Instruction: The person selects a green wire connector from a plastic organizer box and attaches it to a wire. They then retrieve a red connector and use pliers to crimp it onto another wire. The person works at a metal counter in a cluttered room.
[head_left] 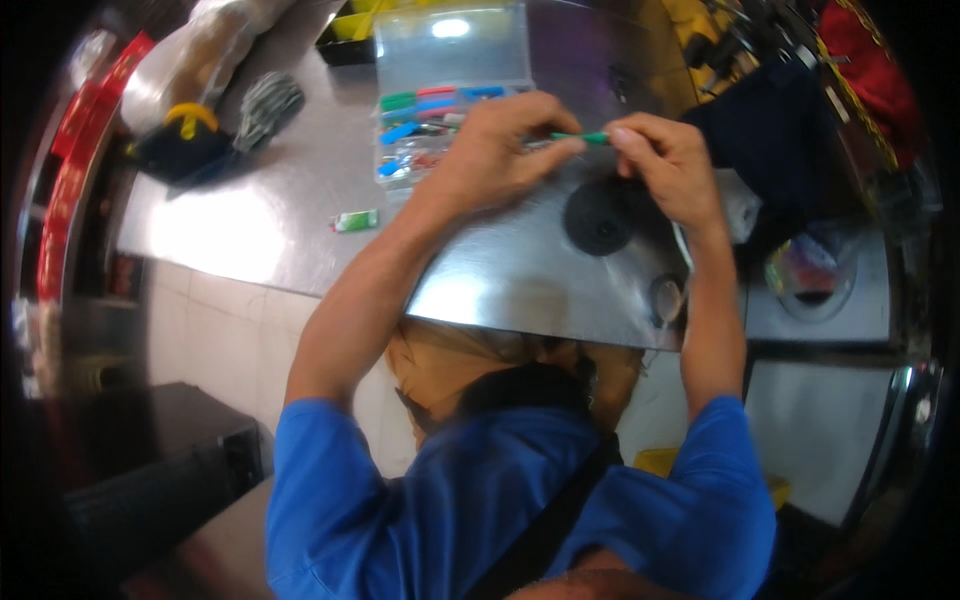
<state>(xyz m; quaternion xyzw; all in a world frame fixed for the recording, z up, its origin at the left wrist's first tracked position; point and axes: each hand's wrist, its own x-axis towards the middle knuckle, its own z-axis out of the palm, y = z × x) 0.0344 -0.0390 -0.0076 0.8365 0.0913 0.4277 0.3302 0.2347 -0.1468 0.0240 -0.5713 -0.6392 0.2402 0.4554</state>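
Note:
A thin green stick-like item (589, 138) is held level between both hands above the metal table. My left hand (505, 145) has its fingers closed on one end, and my right hand (660, 155) pinches the other. Behind them an open clear plastic case (448, 55) holds several coloured pieces in compartments. Beneath the hands lies a dark round object (597, 218), and a small white-and-green tube (354, 220) lies left of my left forearm.
The steel table (230, 220) bears a black-and-yellow item (175, 150), a grey bundle (268, 110), white bags (180, 60) and a yellow-black tray (345, 40). At the right are dark cloth (755, 125), a magnifier-like ring (665, 300) and a lower shelf (820, 320).

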